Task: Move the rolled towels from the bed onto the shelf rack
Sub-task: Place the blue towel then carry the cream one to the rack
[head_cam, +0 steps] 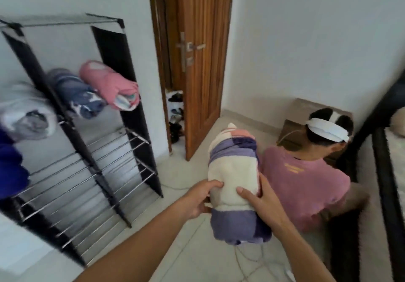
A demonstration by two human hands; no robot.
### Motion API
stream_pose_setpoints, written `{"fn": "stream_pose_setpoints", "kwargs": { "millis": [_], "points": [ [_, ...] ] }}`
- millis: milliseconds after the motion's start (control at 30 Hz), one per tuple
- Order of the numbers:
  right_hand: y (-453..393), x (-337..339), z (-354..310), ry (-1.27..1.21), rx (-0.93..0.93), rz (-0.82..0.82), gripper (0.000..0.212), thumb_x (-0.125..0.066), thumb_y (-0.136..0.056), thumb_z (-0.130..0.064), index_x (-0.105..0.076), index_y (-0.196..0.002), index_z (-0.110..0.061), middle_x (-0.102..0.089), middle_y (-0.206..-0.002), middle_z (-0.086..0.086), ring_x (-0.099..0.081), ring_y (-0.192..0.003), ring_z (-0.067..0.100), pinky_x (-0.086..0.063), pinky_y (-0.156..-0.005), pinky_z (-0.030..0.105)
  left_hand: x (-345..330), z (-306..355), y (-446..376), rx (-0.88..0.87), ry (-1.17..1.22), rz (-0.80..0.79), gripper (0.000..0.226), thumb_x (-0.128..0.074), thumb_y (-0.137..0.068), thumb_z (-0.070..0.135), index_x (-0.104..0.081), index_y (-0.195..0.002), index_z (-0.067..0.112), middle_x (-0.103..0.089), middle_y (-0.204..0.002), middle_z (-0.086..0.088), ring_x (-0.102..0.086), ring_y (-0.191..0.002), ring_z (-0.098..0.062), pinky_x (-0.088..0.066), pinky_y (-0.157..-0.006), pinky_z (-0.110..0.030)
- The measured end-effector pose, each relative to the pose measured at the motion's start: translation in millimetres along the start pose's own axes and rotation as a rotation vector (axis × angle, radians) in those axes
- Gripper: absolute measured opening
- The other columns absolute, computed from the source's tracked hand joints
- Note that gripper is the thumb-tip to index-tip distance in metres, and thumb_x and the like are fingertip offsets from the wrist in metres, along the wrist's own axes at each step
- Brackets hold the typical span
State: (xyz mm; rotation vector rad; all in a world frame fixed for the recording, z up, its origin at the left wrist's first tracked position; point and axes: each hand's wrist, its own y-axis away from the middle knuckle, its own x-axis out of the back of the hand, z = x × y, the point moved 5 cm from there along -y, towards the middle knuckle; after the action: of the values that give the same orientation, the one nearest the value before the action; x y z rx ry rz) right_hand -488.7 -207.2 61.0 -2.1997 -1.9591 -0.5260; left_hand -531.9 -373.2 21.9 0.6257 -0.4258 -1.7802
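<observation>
head view: both hands grip a purple-cream rolled towel, no legible writing

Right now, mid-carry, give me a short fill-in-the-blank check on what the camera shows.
1. The purple-and-cream rolled towel is held by ____ hands.
2. On the shelf rack, the pink rolled towel lies beside a ____ one.
3. The wooden door stands ____.

Missing words: both; blue; ajar

Home bedrm; bed, door
</observation>
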Motion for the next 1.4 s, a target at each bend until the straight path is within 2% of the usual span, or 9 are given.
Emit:
{"fn": "stream_pose_setpoints", "kwargs": {
  "millis": [200, 333, 433, 800, 967, 1133, 1267, 1367, 1400],
  "points": [
    [-95.8, -78.6, -25.2, 0.104, 0.091, -0.236, 0.078, -0.074, -0.074, -0.047, -0.038, -0.141, -0.026, -0.056, -0.132, -0.002, -0.056, -0.111, 0.019, -0.046, -0.096, 0.036, 77.7, 22.4, -39.1, 0.01, 0.164, 0.265, 0.043, -0.058, -0.079, 0.027, -0.057, -0.121, 0.017, -0.063, -0.101, -0.005, -0.057, -0.087, -0.024, -0.049, -0.064, -0.032],
    [-151.7, -110.7, -33.3, 0.164, 0.092, -0.368, 0.075, -0.073, -0.08, -0.038, -0.035, -0.143, -0.023, -0.053, -0.133, 0.002, -0.05, -0.105, 0.017, -0.036, -0.09, 0.025, 100.9, 37.7, -64.7, 0.049, 0.27, 0.383, 0.041, -0.057, -0.078, 0.028, -0.057, -0.118, 0.019, -0.064, -0.104, -0.006, -0.06, -0.091, -0.025, -0.052, -0.082, -0.039],
    [-192.2, -128.6, -44.8, 0.19, 0.064, -0.454, 0.07, -0.074, -0.08, -0.032, -0.04, -0.14, -0.017, -0.055, -0.135, 0.009, -0.054, -0.11, 0.024, -0.042, -0.096, 0.03, 120.3, 49.7, -83.2, 0.035, 0.317, 0.439, 0.045, -0.057, -0.079, 0.029, -0.054, -0.123, 0.019, -0.064, -0.105, -0.006, -0.059, -0.093, -0.025, -0.051, -0.086, -0.04],
    [-296.8, -263.4, -62.2, 0.396, 0.065, -0.693, 0.075, -0.075, -0.072, -0.049, -0.048, -0.134, -0.018, -0.06, -0.13, 0.007, -0.058, -0.114, 0.027, -0.046, -0.1, 0.038, 244.9, 53.5, -135.5, 0.077, 0.524, 0.586, 0.044, -0.064, -0.083, 0.036, -0.056, -0.122, 0.018, -0.063, -0.118, -0.009, -0.059, -0.1, -0.027, -0.051, -0.074, -0.038],
    [-345.7, -346.7, -66.8, 0.352, 0.046, -0.713, 0.068, -0.077, -0.073, -0.04, -0.051, -0.131, -0.017, -0.062, -0.125, 0.005, -0.059, -0.113, 0.026, -0.047, -0.099, 0.038, 324.9, 64.9, -166.0, 0.088, 0.567, 0.594, 0.043, -0.066, -0.084, 0.034, -0.054, -0.123, 0.018, -0.063, -0.112, -0.007, -0.057, -0.1, -0.025, -0.05, -0.071, -0.034],
    [-397.6, -423.3, -74.4, 0.202, -0.035, -0.706, 0.057, -0.078, -0.072, -0.017, -0.057, -0.125, -0.013, -0.066, -0.121, 0.007, -0.062, -0.108, 0.026, -0.05, -0.097, 0.042, 401.9, 80.7, -202.1, 0.042, 0.598, 0.668, 0.022, -0.054, -0.093, 0.025, -0.058, -0.114, 0.023, -0.062, -0.09, -0.001, -0.055, -0.08, -0.018, -0.044, -0.059, -0.029],
    [-434.8, -471.1, -80.5, 0.258, 0.048, -0.684, 0.067, -0.075, -0.073, -0.023, -0.051, -0.135, -0.013, -0.062, -0.127, 0.006, -0.058, -0.117, 0.028, -0.046, -0.101, 0.041, 448.0, 92.5, -235.2, 0.001, 0.618, 0.759, 0.013, -0.05, -0.095, 0.022, -0.061, -0.102, 0.021, -0.061, -0.081, -0.002, -0.054, -0.069, -0.018, -0.041, -0.054, -0.025],
    [-454.0, -485.2, -83.1, 0.316, 0.083, -0.64, 0.052, -0.065, -0.086, -0.023, -0.051, -0.134, -0.007, -0.059, -0.132, 0.015, -0.054, -0.123, 0.035, -0.042, -0.103, 0.043, 473.7, 96.5, -261.9, -0.036, 0.677, 0.803, 0.02, -0.05, -0.094, 0.018, -0.065, -0.107, 0.014, -0.066, -0.076, -0.004, -0.06, -0.064, -0.018, -0.046, -0.053, -0.023],
    [-457.2, -485.3, -83.9, 0.33, 0.072, -0.625, 0.046, -0.06, -0.091, -0.022, -0.052, -0.133, -0.005, -0.058, -0.133, 0.018, -0.053, -0.123, 0.036, -0.041, -0.103, 0.041, 480.5, 98.6, -267.6, -0.039, 0.675, 0.82, 0.017, -0.049, -0.094, 0.013, -0.066, -0.098, 0.012, -0.066, -0.065, -0.003, -0.061, -0.055, -0.016, -0.047, -0.05, -0.021]
  ]
}}
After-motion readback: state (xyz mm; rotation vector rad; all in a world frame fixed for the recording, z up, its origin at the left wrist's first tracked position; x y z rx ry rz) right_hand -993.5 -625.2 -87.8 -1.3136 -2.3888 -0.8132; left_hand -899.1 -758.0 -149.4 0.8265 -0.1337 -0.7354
